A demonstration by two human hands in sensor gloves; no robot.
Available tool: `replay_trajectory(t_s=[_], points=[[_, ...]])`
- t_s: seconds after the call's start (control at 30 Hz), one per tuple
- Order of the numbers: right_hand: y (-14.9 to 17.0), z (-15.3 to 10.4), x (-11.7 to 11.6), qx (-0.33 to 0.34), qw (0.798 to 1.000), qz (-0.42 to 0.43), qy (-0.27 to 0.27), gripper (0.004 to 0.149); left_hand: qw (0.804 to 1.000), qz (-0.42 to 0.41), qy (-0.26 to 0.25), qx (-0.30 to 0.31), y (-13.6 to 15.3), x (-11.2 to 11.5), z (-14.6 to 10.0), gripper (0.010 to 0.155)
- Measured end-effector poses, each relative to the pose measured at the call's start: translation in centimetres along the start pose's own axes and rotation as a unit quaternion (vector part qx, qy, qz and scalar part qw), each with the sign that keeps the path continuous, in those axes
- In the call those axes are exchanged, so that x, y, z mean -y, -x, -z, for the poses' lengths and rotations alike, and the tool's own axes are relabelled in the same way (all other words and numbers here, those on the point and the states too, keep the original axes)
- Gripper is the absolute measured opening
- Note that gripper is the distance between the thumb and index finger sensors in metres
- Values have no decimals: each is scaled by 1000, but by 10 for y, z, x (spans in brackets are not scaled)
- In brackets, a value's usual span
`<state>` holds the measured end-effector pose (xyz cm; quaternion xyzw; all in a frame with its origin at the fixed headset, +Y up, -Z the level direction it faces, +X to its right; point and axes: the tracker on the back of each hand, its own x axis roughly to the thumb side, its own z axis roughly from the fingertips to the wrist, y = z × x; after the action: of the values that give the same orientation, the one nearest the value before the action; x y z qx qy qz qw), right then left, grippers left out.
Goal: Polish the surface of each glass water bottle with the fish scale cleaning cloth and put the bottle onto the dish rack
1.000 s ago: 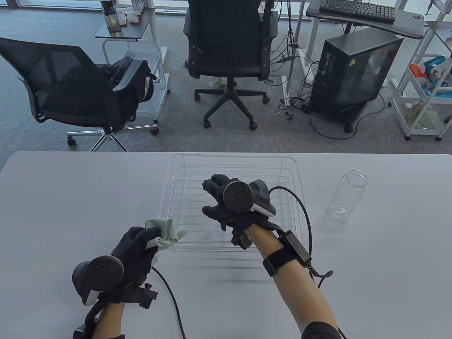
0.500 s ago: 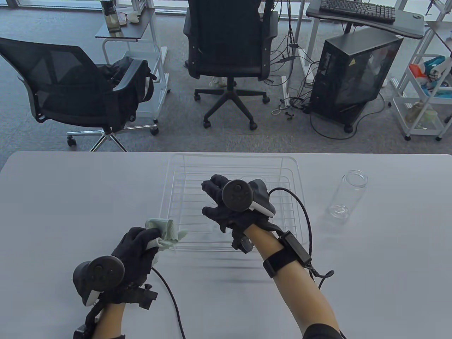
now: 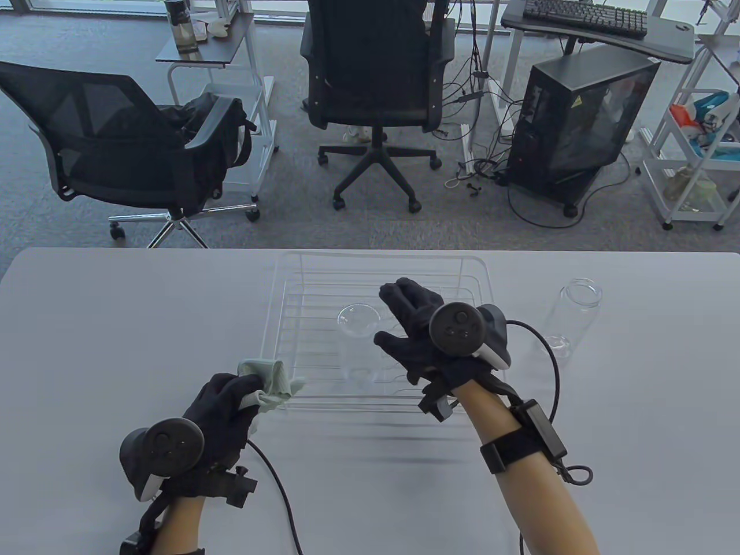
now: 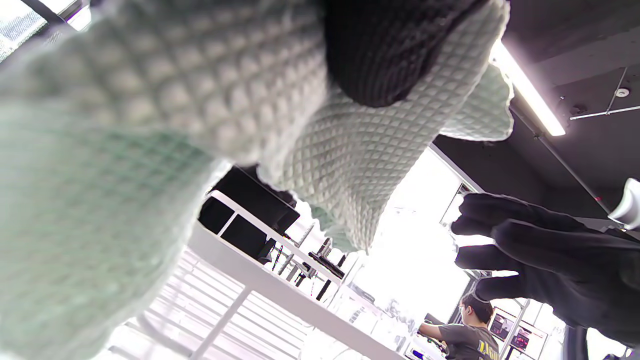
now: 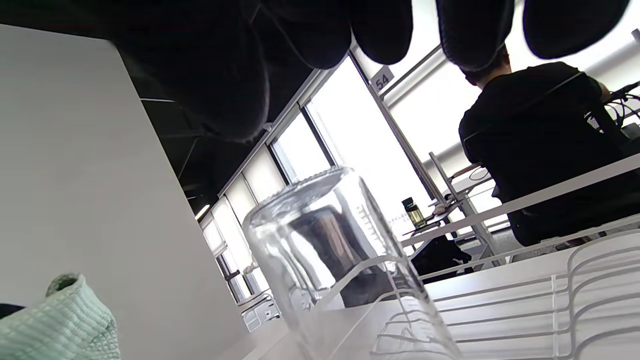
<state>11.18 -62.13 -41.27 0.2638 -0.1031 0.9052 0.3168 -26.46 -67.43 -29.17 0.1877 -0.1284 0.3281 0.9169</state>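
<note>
The only writing that could be read was the number 54 on a small tag by the window frame in the right wrist view; print on the shirt of a person in the left wrist view was too small to make out.

A clear glass bottle point(image 3: 358, 341) stood inside the white wire dish rack point(image 3: 277, 324) on the counter point(image 3: 115, 324), apparently bottom up, with a flat round end on top. The right hand point(image 3: 413, 332) hovered just beside it over the rack, fingers spread and relaxed, holding nothing; I could not tell whether the thumb touched the glass. A second glass bottle point(image 3: 569, 318) stood upright on the counter, mouth up, to the right of the rack and apart from it.

The left hand point(image 3: 222, 404) rested near the rack's front left corner with its fingers curled round the bunched pale green cleaning cloth point(image 3: 269, 378), whose scale-like weave filled most of the left wrist view.

Beyond the counter stood two black office chairs point(image 3: 370, 87), a black computer tower point(image 3: 578, 121) amid trailing cables, a desk with a keyboard point(image 3: 584, 17), a white trolley point(image 3: 694, 156) and a small side table carrying a dark bottle point(image 3: 179, 26). Nothing lay between the right hand and the second bottle except the rack's wire side.
</note>
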Motion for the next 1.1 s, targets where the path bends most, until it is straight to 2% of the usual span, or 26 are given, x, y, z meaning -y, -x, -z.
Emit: replay_trajectory(t_s=[0.23,0.37,0.57,0.7,0.83,1.0,1.1], points=[[33,-49,63,-16,996,-29,88,76,1000,6,-3,1,0,-2,-2,39],[63,-77,96,-55,988,-56,135,77,1000,6,0,-6,0,1,-2,40],[117,-110,122,-142,968,-59,196,85,1000,18,6,-6,-2,4,-2,40],[158,-128,124,-197,951,-55,231,96,1000,23,7,-9,-3,6,-2,40],[201,-140,114,-256,933,-18,251,102,1000,21,-9,-8,-3,7,-2,40],[240,-142,95,-305,931,49,195,113,1000,20,-6,-17,-2,8,-1,40],[269,-140,73,-342,915,142,158,118,999,25,4,-24,0,10,-1,40]])
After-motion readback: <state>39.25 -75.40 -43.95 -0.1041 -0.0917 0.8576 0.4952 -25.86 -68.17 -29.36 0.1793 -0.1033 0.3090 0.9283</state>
